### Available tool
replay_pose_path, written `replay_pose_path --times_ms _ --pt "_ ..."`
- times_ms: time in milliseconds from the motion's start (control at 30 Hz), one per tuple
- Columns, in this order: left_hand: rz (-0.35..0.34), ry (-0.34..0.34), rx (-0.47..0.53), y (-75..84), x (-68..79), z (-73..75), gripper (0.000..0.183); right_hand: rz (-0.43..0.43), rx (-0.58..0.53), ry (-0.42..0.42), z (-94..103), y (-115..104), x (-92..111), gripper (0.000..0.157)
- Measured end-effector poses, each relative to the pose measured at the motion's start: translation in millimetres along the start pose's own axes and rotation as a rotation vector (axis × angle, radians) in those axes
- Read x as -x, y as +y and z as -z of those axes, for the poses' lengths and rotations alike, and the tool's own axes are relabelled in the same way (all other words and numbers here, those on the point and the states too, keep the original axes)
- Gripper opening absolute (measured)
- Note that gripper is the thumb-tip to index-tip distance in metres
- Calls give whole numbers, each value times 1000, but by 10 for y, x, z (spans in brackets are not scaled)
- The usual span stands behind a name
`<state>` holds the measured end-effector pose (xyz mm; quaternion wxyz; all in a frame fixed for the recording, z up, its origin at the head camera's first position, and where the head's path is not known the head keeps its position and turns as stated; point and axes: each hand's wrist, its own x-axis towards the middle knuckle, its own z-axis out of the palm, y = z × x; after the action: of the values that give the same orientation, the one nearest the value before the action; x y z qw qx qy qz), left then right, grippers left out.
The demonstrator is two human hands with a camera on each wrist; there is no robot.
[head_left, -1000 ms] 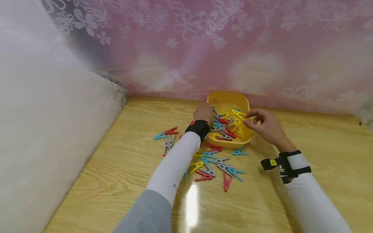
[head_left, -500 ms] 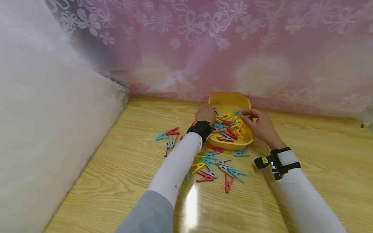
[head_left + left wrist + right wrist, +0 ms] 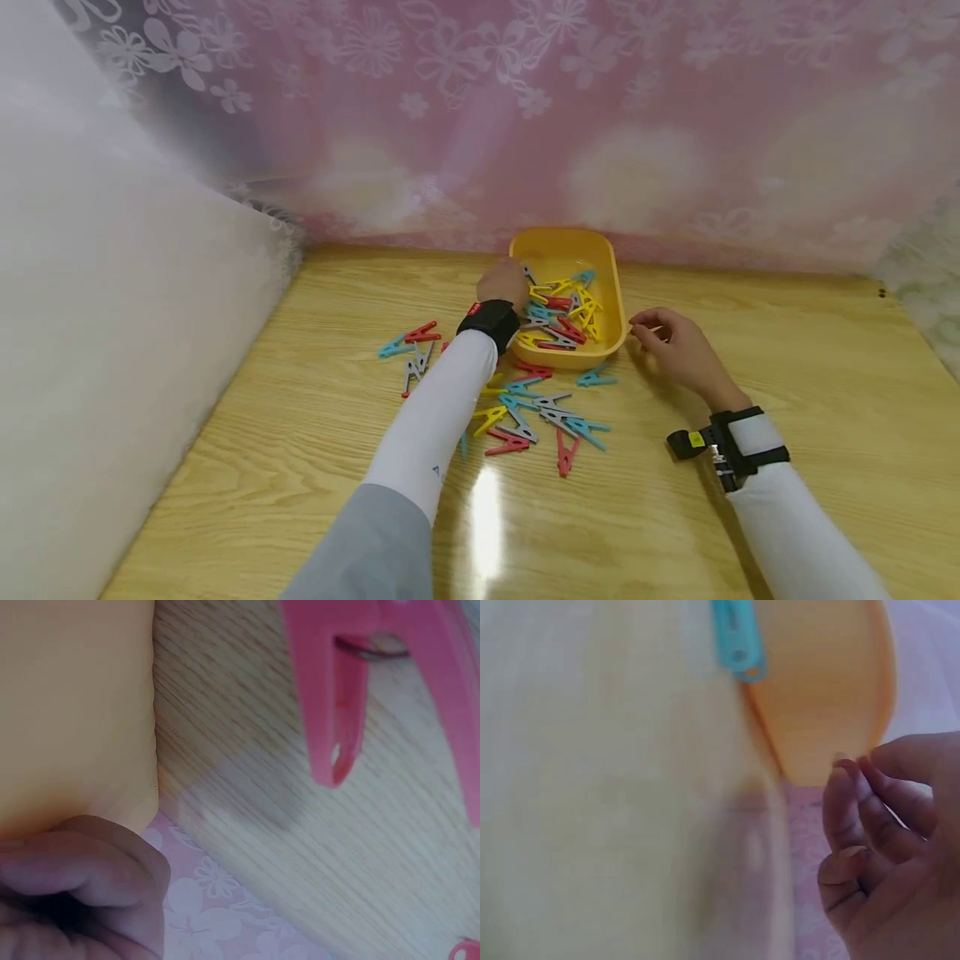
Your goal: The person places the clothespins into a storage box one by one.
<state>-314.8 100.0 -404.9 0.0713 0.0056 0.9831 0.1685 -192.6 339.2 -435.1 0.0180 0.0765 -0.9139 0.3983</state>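
Clothes pegs in yellow, red, grey and light blue (image 3: 583,277) lie heaped inside a yellow plastic basket (image 3: 564,358). At the basket's left side, my left hand (image 3: 502,281) grips the rim; the left wrist view shows its curled fingers (image 3: 82,855) against the basket wall (image 3: 75,712). My right hand (image 3: 678,354) is just outside the right rim, palm inward, fingers loosely bent with no peg visible in them. In the right wrist view, its fingertips (image 3: 840,780) appear close to the basket; whether they touch it I cannot tell.
Loose pegs lie on the wooden table (image 3: 285,400) before the basket, including a red peg (image 3: 566,454) and a light blue peg (image 3: 596,377). A red and light blue pair lies farther left. Pink floral cloth (image 3: 465,167) hangs behind; a white surface (image 3: 135,275) stands left.
My right hand has drawn back from over the pegs to outside the basket's right rim. The left hand stays at the left rim. The head view has shifted slightly.
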Motion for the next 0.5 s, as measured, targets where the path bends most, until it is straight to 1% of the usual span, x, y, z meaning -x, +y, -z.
replay_pose_path --times_ms 100,167,233,333,500 --pt "-5 -4 9 -3 -6 10 29 7 7 -95 -34 53 78 32" --pt "-4 -11 16 -17 -14 1 30 34 16 -173 -74 82 112 32" --pt "-1 -9 17 -19 -16 -2 31 58 22 -227 -104 96 134 34" --pt "-5 -5 9 -10 -2 9 32 73 40 -258 -125 95 147 39" --pt "-10 -15 11 13 29 33 36 41 64 -267 -133 46 133 45"
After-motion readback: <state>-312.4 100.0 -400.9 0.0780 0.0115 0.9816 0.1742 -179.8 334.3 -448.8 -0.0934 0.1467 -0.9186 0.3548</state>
